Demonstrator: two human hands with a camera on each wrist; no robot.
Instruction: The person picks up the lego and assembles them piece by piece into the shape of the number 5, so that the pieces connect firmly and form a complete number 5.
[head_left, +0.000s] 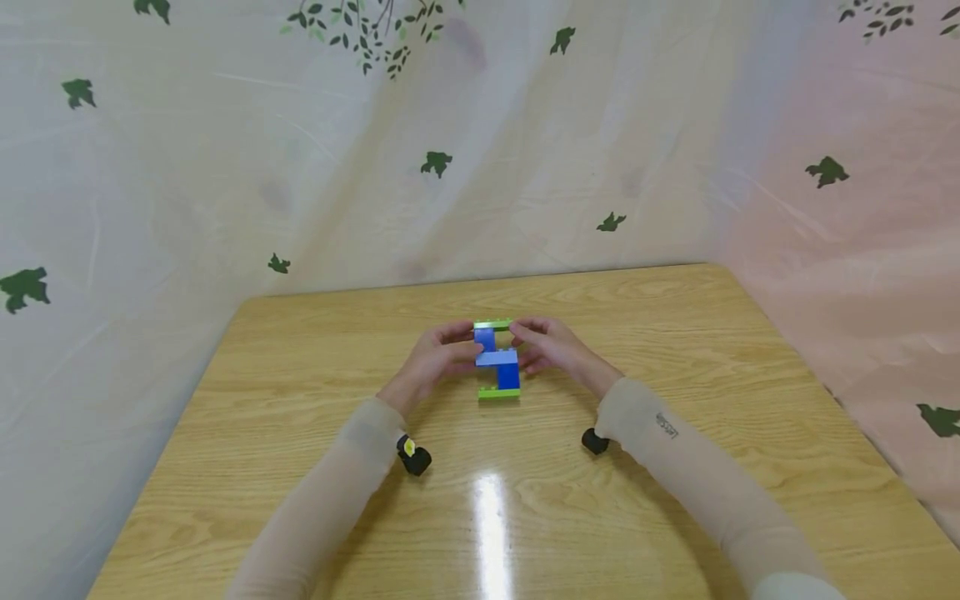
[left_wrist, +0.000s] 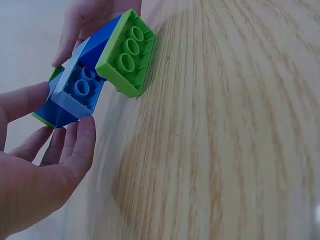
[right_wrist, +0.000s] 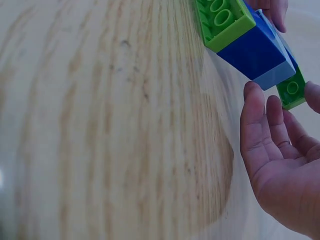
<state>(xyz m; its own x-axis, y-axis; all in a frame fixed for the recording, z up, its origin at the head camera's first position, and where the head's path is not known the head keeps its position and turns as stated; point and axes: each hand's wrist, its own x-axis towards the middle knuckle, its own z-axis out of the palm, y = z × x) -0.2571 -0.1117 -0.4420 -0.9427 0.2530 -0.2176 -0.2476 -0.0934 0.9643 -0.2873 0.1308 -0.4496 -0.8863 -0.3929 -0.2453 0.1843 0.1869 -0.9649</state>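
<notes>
A stack of toy building bricks (head_left: 508, 377) is between both hands over the table. It has a green brick (head_left: 492, 325) at the far end, blue bricks and a light blue brick (head_left: 497, 358) stepped sideways in the middle, and another green brick (left_wrist: 127, 55) at the near end, its hollow underside showing in the left wrist view. My left hand (head_left: 441, 357) grips the stack's left side, thumb on one face and fingers curled behind. From the right, my right hand (head_left: 553, 346) pinches the far green brick's end, with a fingertip (right_wrist: 253, 89) at the light blue brick's edge.
The wooden table (head_left: 300, 358) runs back to a pale curtain (head_left: 510, 208) printed with green leaves, which also hangs along both sides. Small black wrist cameras (head_left: 415, 458) are worn at the sleeves. A bright reflection lies on the near tabletop.
</notes>
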